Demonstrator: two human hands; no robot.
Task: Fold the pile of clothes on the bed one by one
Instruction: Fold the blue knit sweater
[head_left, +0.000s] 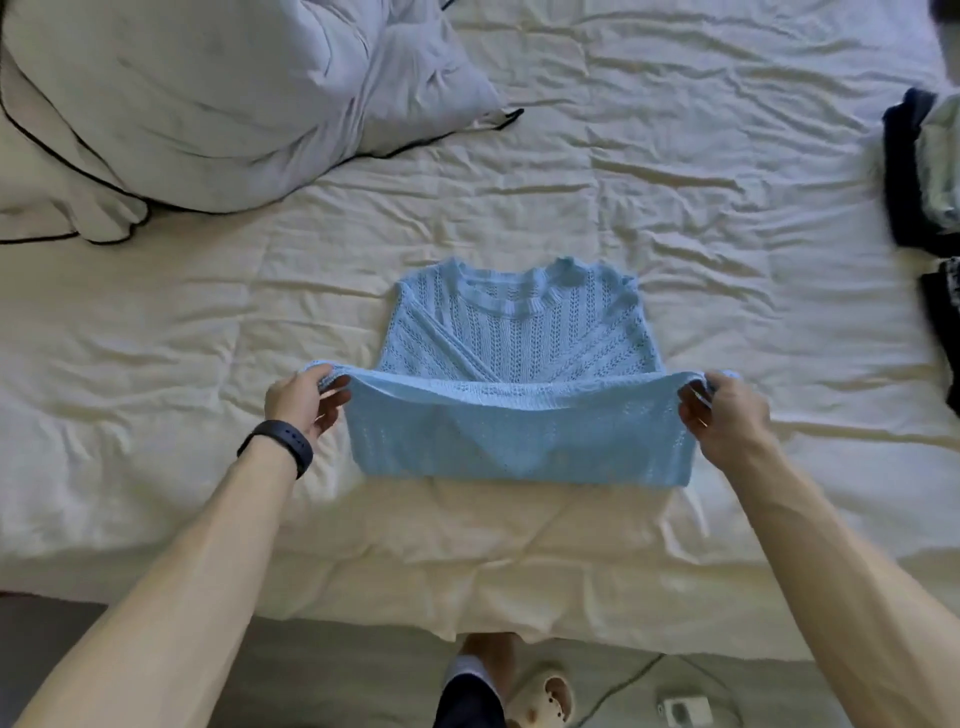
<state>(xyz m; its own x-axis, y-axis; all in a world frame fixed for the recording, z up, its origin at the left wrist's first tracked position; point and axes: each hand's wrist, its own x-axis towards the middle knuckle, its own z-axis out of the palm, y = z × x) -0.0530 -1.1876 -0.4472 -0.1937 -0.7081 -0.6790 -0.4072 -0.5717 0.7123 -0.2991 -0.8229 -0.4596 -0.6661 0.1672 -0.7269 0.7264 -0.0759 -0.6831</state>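
A light blue knitted sweater (514, 338) lies on the white bed sheet (208, 322), collar pointing away from me, its sleeves tucked across the front. Its lower part is lifted off the sheet and stretched between my hands. My left hand (304, 402), with a dark watch on the wrist, pinches the left corner of the hem. The right corner of the hem is pinched by my right hand (724, 413). A pile of dark and pale clothes (924, 171) sits at the right edge of the bed.
A rumpled grey-white duvet with black piping (208, 104) fills the far left of the bed. Below the near bed edge I see my foot in a cream slipper (540, 696), and a cable with a white charger (680, 709) on the floor.
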